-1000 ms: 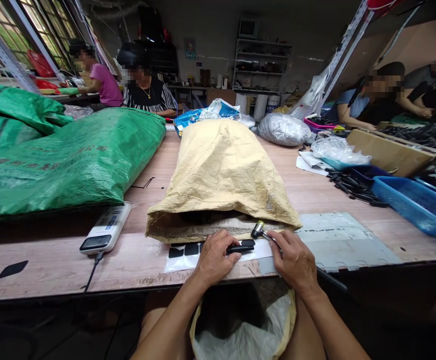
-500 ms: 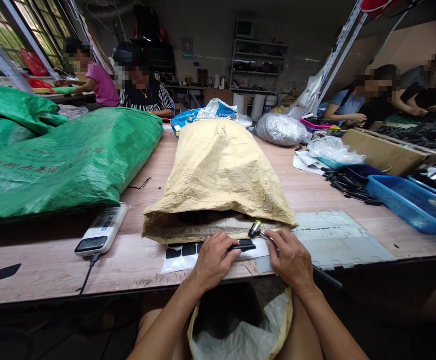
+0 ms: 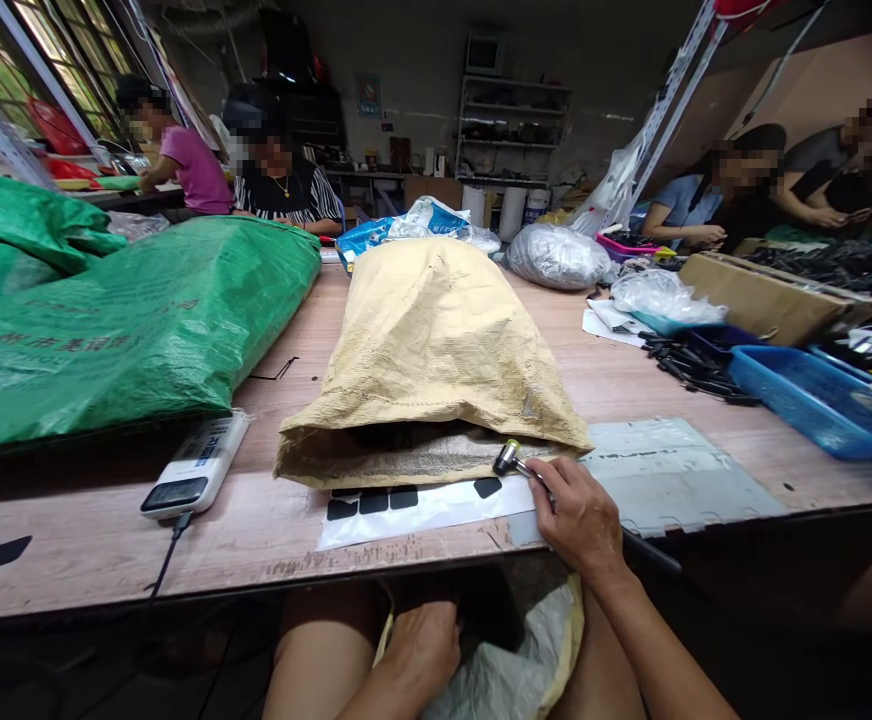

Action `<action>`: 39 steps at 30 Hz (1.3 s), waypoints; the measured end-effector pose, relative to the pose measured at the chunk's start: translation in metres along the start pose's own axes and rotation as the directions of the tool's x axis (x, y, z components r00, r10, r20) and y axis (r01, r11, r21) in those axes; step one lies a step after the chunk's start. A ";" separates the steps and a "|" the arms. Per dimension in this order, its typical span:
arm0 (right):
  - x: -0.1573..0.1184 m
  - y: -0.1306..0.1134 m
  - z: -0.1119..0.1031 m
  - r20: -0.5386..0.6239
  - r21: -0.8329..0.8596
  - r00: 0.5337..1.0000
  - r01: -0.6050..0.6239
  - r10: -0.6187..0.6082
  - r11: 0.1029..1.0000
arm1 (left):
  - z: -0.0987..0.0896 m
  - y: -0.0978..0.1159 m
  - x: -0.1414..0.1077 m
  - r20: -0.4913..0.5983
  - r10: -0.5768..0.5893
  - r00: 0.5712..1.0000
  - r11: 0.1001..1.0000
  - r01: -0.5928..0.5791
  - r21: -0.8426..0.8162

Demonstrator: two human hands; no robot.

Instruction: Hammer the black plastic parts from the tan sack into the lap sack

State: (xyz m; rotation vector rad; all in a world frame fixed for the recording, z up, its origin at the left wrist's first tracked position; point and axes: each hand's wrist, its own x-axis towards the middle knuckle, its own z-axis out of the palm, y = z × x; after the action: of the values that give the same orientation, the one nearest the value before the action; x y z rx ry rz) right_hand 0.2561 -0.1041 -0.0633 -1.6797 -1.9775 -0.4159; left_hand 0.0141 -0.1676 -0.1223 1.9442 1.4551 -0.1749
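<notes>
My right hand (image 3: 580, 512) rests at the table's front edge, its fingers closed around the handle of a small hammer (image 3: 507, 458) with a black and yellow head. Down at my lap, my left hand (image 3: 425, 640) is at the mouth of an open sack (image 3: 518, 670) with a whitish lining; its fingers are hidden. A white backing strip (image 3: 443, 512) carrying several black rounded patches (image 3: 374, 500) lies left of the hammer. Right behind it, a yellow woven sack (image 3: 451, 340) lies with its mouth facing me, something dark inside.
A green woven sack (image 3: 128, 320) covers the left side, with a white power bank (image 3: 200, 465) and its cable in front. A greyish mat (image 3: 676, 475), a blue tray (image 3: 803, 390) and black parts (image 3: 695, 370) are on the right. Several people sit around the table.
My left hand has left the backing strip, where it held a thin black piece, and moved down to the lap sack. My right hand keeps the hammer in nearly the same place.
</notes>
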 end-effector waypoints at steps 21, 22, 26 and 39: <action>0.000 -0.001 0.000 -0.001 0.006 1.000 -0.012 0.012 1.000 | -0.184 0.019 0.055 -0.744 -0.178 0.644 0.968 0.249 -0.015; 0.001 -0.001 0.000 0.001 0.009 1.000 -0.012 0.012 1.000 | -0.184 0.018 0.060 -0.751 -0.173 0.637 0.968 0.252 -0.010; 0.001 -0.001 -0.001 0.004 0.017 1.000 -0.016 0.016 1.000 | -0.188 0.015 0.063 -0.755 -0.179 0.631 0.967 0.253 -0.019; 0.001 -0.003 -0.003 0.004 0.005 1.000 -0.010 0.010 1.000 | -0.131 0.028 0.023 -0.532 0.325 0.782 0.939 -0.335 0.080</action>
State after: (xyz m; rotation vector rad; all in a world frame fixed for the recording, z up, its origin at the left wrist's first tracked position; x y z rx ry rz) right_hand 0.2541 -0.1053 -0.0603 -1.6879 -1.9705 -0.4038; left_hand 0.0093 -0.0750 -0.0225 2.3080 1.3944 0.5960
